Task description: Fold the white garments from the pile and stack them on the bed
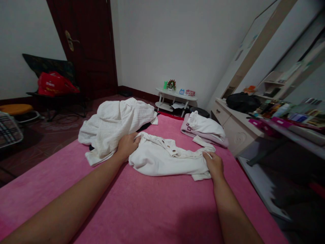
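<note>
A white buttoned shirt (162, 161) lies bunched across the pink bed cover (152, 203), with a few dark buttons along its placket. My left hand (128, 146) is closed on its left end, fingertips partly hidden by the cloth. At the opposite end, my right hand (214, 164) pinches the fabric between thumb and fingers. A heap of crinkled white clothing (114, 125) sits just beyond my left hand, with something dark under it. Farther back on the right rests a folded white garment (207, 125) on a pale pink folded one with dark lettering (186, 127).
Past the bed stands a small white side table (176, 94) with ornaments. A cluttered dresser (231, 122) runs along the right side. To the left, a red bag (56, 84) rests on a dark folding chair (48, 62), near a dark red door (88, 44) and an orange stool (16, 108).
</note>
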`<state>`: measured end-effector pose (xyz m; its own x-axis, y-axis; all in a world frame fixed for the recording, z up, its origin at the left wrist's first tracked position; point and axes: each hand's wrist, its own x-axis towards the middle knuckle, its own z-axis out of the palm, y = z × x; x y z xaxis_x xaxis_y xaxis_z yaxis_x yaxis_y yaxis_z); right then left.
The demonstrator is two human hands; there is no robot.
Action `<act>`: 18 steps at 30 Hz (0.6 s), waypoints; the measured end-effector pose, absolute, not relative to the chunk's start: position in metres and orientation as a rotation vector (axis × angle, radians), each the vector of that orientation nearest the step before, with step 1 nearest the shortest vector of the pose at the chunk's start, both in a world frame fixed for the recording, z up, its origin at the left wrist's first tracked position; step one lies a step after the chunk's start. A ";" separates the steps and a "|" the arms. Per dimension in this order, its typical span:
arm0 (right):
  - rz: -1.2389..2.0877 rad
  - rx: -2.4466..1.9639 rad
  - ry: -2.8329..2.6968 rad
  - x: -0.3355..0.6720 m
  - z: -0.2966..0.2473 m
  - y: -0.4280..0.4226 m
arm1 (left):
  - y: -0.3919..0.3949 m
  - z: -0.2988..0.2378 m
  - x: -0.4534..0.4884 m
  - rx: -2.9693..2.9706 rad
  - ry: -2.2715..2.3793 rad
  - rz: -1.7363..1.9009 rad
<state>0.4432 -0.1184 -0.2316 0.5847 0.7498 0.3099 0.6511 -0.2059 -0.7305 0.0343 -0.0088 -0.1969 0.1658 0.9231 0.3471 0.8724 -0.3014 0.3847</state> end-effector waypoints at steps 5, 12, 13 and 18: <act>0.154 -1.915 -1.162 0.445 -0.232 -0.116 | -0.009 -0.198 0.032 2.307 1.768 0.852; 0.259 -1.881 -1.258 0.444 -0.227 -0.114 | -0.014 -0.198 0.031 2.164 1.492 1.178; 0.234 -1.856 -1.222 0.443 -0.223 -0.115 | -0.015 -0.196 0.030 2.112 1.431 1.276; 0.268 -1.509 -0.918 0.432 -0.183 -0.123 | -0.021 -0.165 0.022 1.766 1.151 1.667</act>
